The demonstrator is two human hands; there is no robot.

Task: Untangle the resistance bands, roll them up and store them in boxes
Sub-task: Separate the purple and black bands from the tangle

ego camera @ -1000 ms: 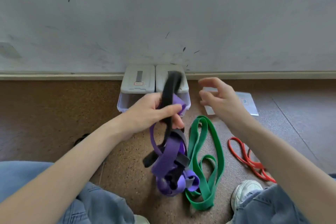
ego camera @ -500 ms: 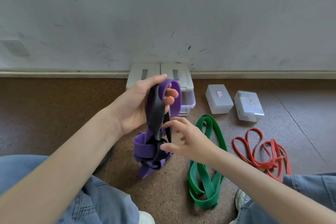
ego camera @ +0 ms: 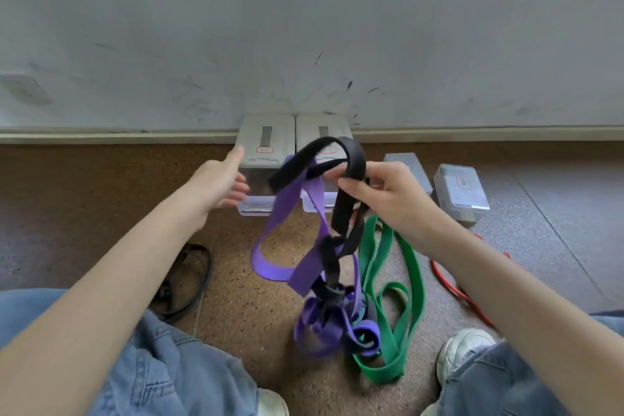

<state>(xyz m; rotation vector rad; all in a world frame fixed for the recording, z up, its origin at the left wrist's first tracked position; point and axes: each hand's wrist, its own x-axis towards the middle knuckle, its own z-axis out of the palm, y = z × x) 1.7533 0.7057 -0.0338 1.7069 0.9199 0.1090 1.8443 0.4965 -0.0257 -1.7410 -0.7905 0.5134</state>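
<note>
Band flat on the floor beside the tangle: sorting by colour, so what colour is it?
Green band, plain, clearest in the head view.

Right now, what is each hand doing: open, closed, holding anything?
Left hand: open, fingers spread, holding nothing.
Right hand: closed on the black band, which hangs tangled with the purple band.

Two boxes (ego camera: 266, 159) sit against the wall (ego camera: 304, 27); two smaller boxes (ego camera: 461, 191) lie to their right, bands (ego camera: 395, 280) on the floor (ego camera: 101, 206) in front.
</note>
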